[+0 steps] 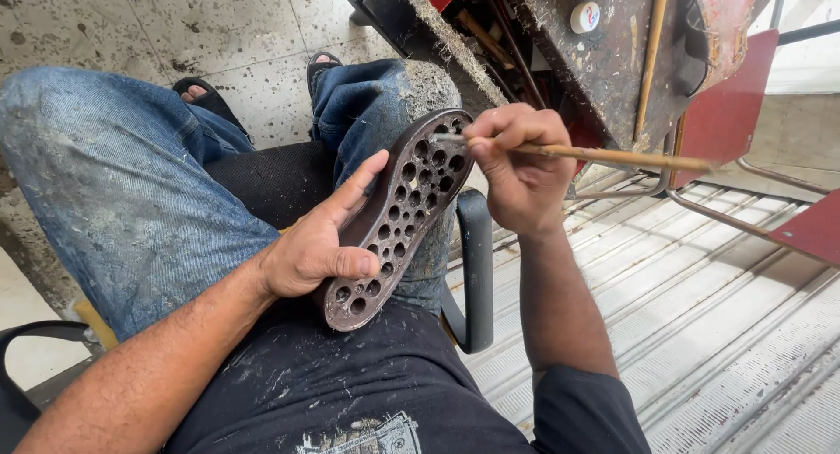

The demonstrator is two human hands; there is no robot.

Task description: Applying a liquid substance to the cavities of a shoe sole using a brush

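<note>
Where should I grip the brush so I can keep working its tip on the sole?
Probably low on the wooden handle, near the tip, coming from the right as the right hand does: the brush lies nearly level, its long end trailing right, its tip on the sole.

Blue jeans [114,183] – red chair [731,104], grimy workbench [604,60], perhaps glue-crusted – black sandals [206,95].

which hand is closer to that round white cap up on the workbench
Right. The right hand, holding a thin stick, sits just below the white cap. The left hand grips the shoe sole, lower and further left.
</note>
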